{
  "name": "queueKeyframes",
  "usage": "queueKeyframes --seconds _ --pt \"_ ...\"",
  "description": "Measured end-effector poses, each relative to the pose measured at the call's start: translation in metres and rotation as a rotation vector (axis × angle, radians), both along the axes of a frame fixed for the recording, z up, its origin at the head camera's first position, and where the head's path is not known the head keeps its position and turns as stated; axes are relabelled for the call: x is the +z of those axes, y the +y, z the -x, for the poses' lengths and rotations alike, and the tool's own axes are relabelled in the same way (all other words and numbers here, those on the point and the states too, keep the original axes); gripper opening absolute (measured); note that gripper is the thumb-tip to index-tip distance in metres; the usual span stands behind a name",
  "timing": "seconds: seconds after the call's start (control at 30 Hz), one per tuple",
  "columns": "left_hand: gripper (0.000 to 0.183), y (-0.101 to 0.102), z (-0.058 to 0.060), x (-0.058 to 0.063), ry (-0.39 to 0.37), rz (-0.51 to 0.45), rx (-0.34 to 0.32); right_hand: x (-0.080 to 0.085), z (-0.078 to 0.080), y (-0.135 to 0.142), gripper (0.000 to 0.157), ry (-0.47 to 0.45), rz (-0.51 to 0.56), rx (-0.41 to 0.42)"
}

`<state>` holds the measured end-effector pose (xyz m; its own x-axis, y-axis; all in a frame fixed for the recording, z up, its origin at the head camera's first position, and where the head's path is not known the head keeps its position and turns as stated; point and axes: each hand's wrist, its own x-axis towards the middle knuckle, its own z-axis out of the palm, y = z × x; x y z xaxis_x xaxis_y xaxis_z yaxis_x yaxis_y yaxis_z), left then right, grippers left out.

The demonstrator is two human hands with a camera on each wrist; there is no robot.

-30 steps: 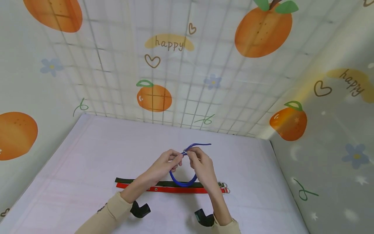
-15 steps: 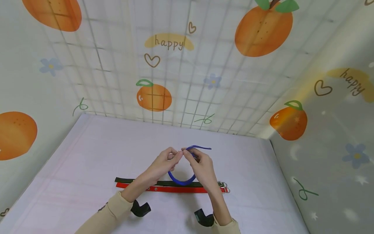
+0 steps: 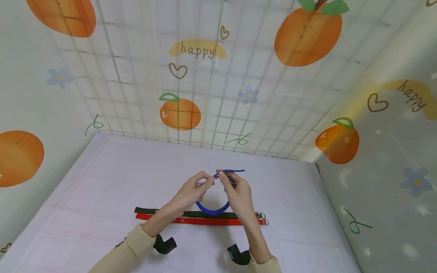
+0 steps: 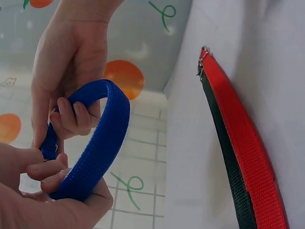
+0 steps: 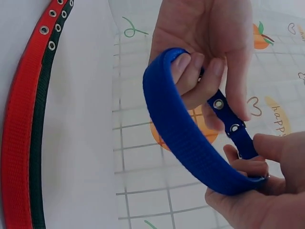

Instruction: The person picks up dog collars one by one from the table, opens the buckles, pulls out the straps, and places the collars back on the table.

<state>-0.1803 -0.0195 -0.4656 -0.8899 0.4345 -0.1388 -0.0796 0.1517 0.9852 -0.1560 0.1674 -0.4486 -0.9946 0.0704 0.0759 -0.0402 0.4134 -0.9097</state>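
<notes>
Both hands hold a blue collar (image 3: 213,211) bent into a loop above the table. It is a woven strap with metal-rimmed holes (image 5: 218,104). Near the hands' fingertips, the holed strap runs through a small metal buckle (image 5: 235,130). My left hand (image 3: 191,189) grips one side of the loop, thumb and finger close to the buckle. My right hand (image 3: 240,195) pinches the strap on the other side of the buckle, and the free tail sticks out rightward past its fingers. In the left wrist view, fingers of both hands hide part of the buckle area.
Below the hands, a red collar (image 3: 211,220) and a dark green collar (image 3: 198,214) lie side by side, metal rings at their right ends. Two black elbow-shaped pieces (image 3: 165,245) sit nearer the front, by the forearms. A printed curtain (image 3: 136,94) hangs behind the table.
The fingertips came together over the buckle, then the right thumb and finger drew slightly right along the strap. The blue tail dipped, then rose slightly and shifted left. The left hand barely moved.
</notes>
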Motion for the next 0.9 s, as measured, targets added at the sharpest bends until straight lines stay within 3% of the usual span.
queueKeyframes --seconds 0.53,0.9 --pt "0.036 0.0049 -0.0032 0.0039 0.099 0.123 -0.028 -0.0025 0.0003 0.0017 0.042 0.001 -0.012 0.032" --pt "0.043 0.0058 -0.0038 0.0066 0.103 0.194 0.024 -0.0001 0.0020 -0.0022 0.042 0.011 -0.024 0.017"
